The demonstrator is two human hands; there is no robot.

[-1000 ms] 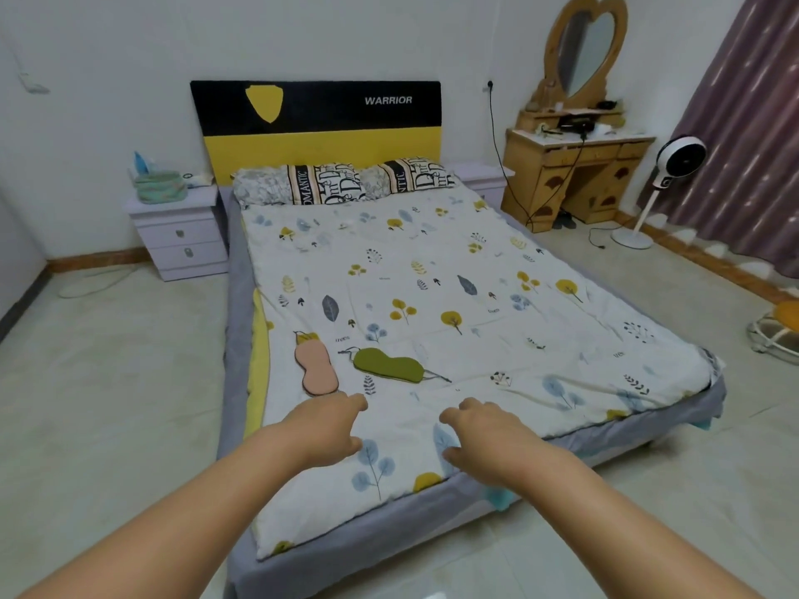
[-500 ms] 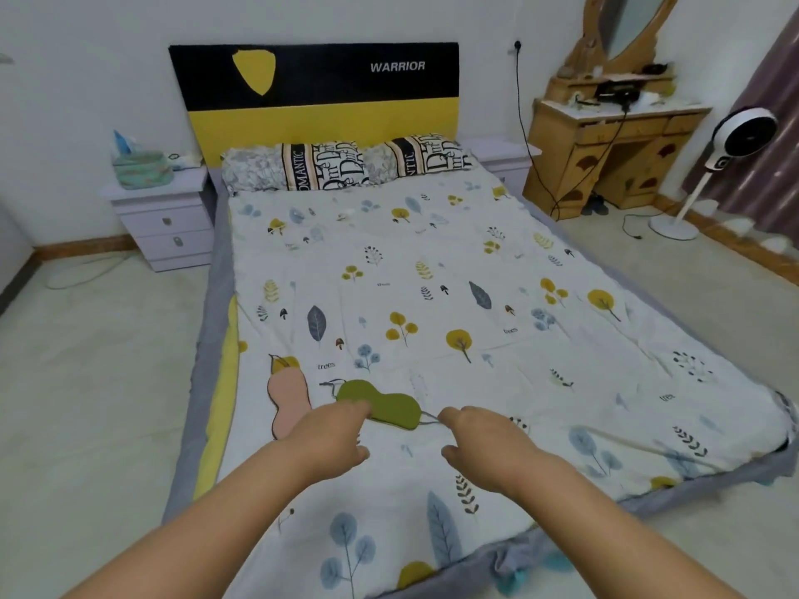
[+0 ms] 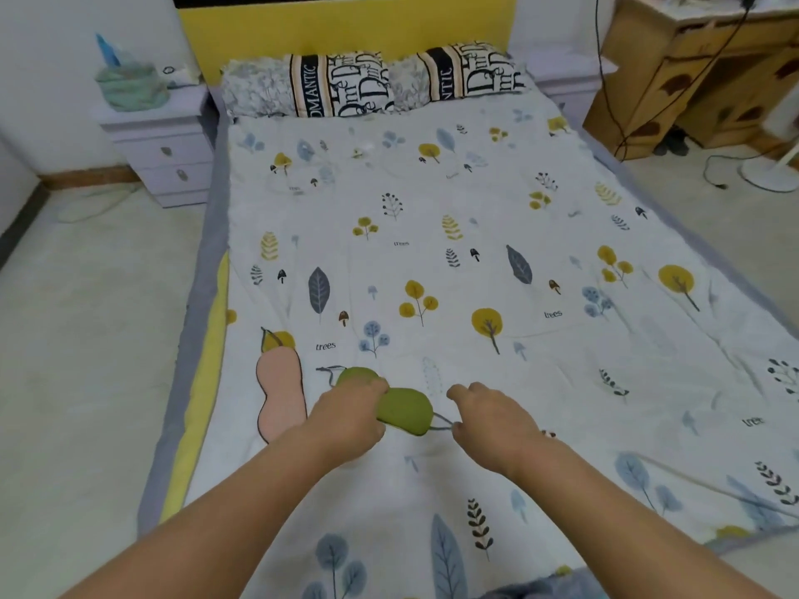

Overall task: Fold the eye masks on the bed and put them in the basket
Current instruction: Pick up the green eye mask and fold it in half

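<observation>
A green eye mask (image 3: 406, 410) lies flat on the patterned bed sheet (image 3: 432, 252), near the foot of the bed. My left hand (image 3: 350, 415) covers its middle, with the fingers curled over it. My right hand (image 3: 488, 419) is at the mask's right end. The thin strap (image 3: 441, 422) runs up to that hand's thumb, and I cannot tell whether it is pinched. A pink eye mask (image 3: 279, 391) lies flat just left of my left hand, untouched. A teal fabric basket (image 3: 129, 86) stands on the left nightstand (image 3: 160, 157), far from both hands.
Two pillows (image 3: 346, 84) lie at the head of the bed. A wooden dresser (image 3: 700, 71) with a trailing cable stands at the right, with a fan base (image 3: 774, 175) on the floor beside it. Tiled floor runs along both sides of the bed.
I have moved closer over the bed. Both hands have reached forward. The left hand has come onto the green mask and the right hand has arrived at its strap.
</observation>
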